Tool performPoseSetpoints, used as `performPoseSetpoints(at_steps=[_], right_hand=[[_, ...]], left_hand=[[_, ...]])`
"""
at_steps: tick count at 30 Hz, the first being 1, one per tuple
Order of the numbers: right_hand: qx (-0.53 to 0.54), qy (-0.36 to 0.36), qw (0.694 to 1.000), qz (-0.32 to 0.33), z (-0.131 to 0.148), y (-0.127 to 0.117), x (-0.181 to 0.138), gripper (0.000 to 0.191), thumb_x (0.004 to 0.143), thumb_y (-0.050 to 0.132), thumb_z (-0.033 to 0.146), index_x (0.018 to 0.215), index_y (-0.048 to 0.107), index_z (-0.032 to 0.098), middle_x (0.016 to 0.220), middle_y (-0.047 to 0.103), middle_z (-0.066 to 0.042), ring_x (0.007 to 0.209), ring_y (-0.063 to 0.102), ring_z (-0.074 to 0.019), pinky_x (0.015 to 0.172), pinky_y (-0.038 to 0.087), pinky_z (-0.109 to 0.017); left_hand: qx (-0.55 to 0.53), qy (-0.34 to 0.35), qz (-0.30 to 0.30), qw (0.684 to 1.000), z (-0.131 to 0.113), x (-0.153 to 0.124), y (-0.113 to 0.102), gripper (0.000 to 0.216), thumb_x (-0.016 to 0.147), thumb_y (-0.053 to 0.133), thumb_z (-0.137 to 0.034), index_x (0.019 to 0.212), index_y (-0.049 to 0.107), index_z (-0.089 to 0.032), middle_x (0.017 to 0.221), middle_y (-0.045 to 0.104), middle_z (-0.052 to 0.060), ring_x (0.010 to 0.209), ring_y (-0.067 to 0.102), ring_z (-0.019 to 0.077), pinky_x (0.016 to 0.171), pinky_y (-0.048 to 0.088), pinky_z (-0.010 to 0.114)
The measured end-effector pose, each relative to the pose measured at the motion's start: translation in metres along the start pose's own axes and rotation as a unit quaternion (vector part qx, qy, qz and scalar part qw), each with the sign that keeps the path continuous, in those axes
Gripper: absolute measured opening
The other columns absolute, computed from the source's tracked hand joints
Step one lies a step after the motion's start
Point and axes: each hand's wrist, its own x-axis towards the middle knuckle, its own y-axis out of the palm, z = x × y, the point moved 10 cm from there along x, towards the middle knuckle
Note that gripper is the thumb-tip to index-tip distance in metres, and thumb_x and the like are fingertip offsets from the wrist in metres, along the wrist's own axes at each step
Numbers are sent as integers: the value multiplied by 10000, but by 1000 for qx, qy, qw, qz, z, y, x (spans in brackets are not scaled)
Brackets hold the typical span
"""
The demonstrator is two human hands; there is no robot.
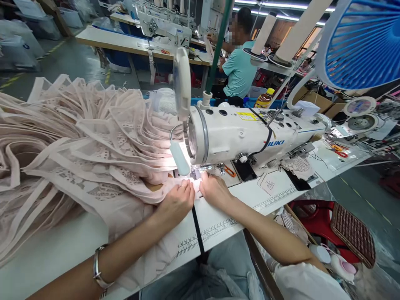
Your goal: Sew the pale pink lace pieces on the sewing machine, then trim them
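My left hand [178, 201], with a bracelet on the wrist, pinches a strip of pale pink fabric [167, 186] just left of the presser foot. Close beside it, my right hand [215, 191] has its fingertips pressed together on the same fabric in front of the needle area. The white sewing machine [225, 132] stands over the work, its lamp lighting the cloth at my fingers. From my left hand the fabric runs into a large pile of pale pink lace-and-mesh garment pieces [106, 166] on the table. My right fingertips are partly hidden by the machine head.
Orange snips [230, 171] lie behind the needle area; orange-handled scissors [339, 151] rest at the right. A printed ruler [218, 227] follows the table's front edge. A blue fan [368, 41] and thread cones [264, 33] stand above. Across the aisle a person [240, 68] sits at another machine.
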Motion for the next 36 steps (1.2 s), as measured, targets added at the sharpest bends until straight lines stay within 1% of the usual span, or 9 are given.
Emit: performPoseSetpoints(at_steps=[4, 9, 12, 15, 22, 26, 28, 31, 36], right_hand=[[10, 12, 999, -44, -3, 2, -4, 175, 953, 358, 212, 1005, 504, 129, 743, 662, -81, 689, 630, -206, 598, 350, -260], [37, 38, 995, -79, -6, 4, 0, 195, 952, 355, 240, 926, 526, 151, 731, 662, -60, 639, 598, -183, 565, 253, -263], [48, 40, 996, -64, -7, 6, 0, 111, 885, 431, 201, 909, 527, 151, 739, 663, -58, 638, 587, -185, 560, 231, -265], [61, 37, 995, -72, -8, 5, -2, 126, 897, 401, 189, 879, 520, 150, 712, 648, -57, 620, 566, -175, 559, 226, -264], [95, 31, 993, -64, -9, 6, -2, 210, 962, 330, 218, 885, 514, 154, 676, 611, -37, 607, 534, -165, 560, 246, -260], [173, -37, 983, -41, -11, 1, -6, 170, 967, 393, 246, 975, 534, 152, 801, 629, -45, 734, 575, -160, 638, 386, -246], [216, -117, 967, -61, -8, -6, -13, 201, 948, 480, 280, 1091, 539, 152, 1007, 625, -81, 937, 588, -172, 779, 464, -275], [215, -198, 947, -136, -8, -17, -26, 325, 930, 537, 267, 1235, 522, 156, 1220, 559, -119, 1147, 520, -195, 965, 463, -362], [106, -220, 950, -196, 5, -17, -31, 323, 969, 478, 299, 1222, 583, 126, 1196, 591, -114, 1115, 515, -221, 1034, 428, -408]], left_hand=[[-105, -48, -1, 993, 27, 2, 4, 377, 830, 388, 2, 1105, 645, -11, 1081, 694, 173, 1011, 656, 247, 908, 537, 359], [-275, -193, -52, 940, 55, -8, 5, 379, 832, 410, -45, 1104, 664, -119, 1114, 709, 88, 1008, 675, 186, 884, 573, 324], [-278, -119, -70, 951, 30, -9, -1, 485, 825, 341, -2, 1200, 622, -126, 1225, 668, 71, 1153, 619, 153, 986, 534, 304], [-213, -66, -24, 974, 9, -10, 7, 498, 852, 313, 3, 1273, 568, -78, 1308, 609, 124, 1285, 522, 200, 1060, 481, 355], [-136, -47, 17, 989, 3, -8, 12, 472, 906, 290, -44, 1308, 537, -56, 1336, 579, 151, 1323, 477, 246, 1068, 459, 407], [-90, -34, 8, 995, 1, -3, 8, 434, 904, 316, -43, 1250, 578, -63, 1263, 630, 132, 1229, 559, 239, 1021, 486, 373], [-68, -26, -18, 997, 0, -2, 3, 408, 902, 333, -49, 1214, 595, -57, 1245, 640, 126, 1198, 580, 235, 1032, 476, 363], [-61, -20, -45, 997, -1, -2, 0, 411, 891, 313, -32, 1200, 583, -19, 1255, 624, 160, 1213, 566, 246, 1063, 442, 384], [-134, -50, -32, 989, 8, -2, 0, 395, 908, 268, -50, 1176, 558, -57, 1214, 607, 162, 1186, 550, 221, 1039, 446, 395]])
